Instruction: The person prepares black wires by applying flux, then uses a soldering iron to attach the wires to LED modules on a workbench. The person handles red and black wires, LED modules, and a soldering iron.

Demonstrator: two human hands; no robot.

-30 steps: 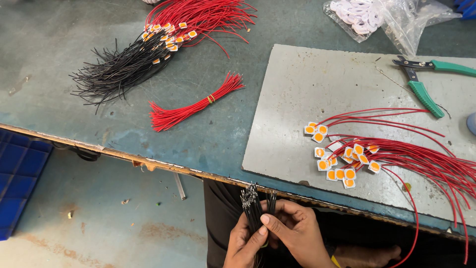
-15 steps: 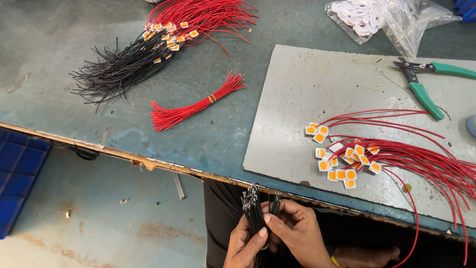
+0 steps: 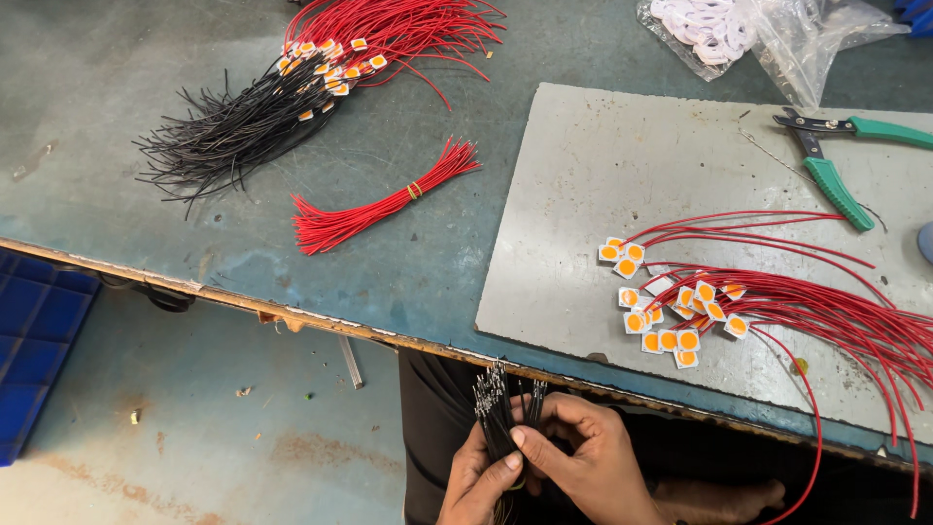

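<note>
Below the table's front edge, my left hand (image 3: 478, 478) grips a small bundle of black wires (image 3: 494, 408) with bare tinned tips pointing up. My right hand (image 3: 583, 457) pinches the same bundle from the right, thumb and fingers on the strands. On the grey mat (image 3: 583, 194) lie several small square chips with orange centres (image 3: 671, 316), each on a red wire (image 3: 826, 301). A tied bundle of red wires (image 3: 384, 204) rests on the green tabletop, left of the mat.
A heap of black wires (image 3: 228, 136) and red wires with chips (image 3: 389, 34) sits at the table's back left. Green-handled cutters (image 3: 831, 160) lie on the mat's far right. Clear plastic bags (image 3: 768, 29) at the back. A blue crate (image 3: 34, 340) stands on the floor at left.
My hands have barely shifted; the fingers of my right hand have worked slightly along the black wire bundle. Nothing on the table has moved.
</note>
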